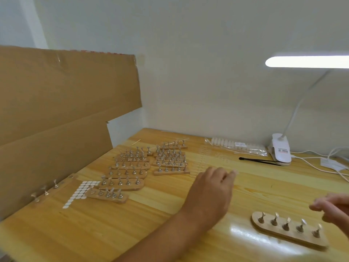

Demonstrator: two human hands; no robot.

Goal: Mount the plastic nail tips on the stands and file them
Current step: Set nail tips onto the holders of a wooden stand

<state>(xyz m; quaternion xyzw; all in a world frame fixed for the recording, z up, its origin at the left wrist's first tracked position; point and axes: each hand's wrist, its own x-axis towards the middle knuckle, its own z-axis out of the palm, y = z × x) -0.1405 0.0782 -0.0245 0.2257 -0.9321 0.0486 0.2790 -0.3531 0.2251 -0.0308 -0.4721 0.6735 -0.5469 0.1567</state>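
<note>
Lying just beyond the curled fingers of the left hand (213,188), the clear nail tips (211,159) may be pinched, though this cannot be told; the wooden stand (292,235) sits nearer the right hand (334,207).

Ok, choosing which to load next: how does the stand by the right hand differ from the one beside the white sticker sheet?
The near stand lies alone by the right hand; the far stand sits beside the sticker sheet, in a column of stands. The near one's holders look pale-topped; the far one's look grey. Both are wooden strips with metal holders.
</note>
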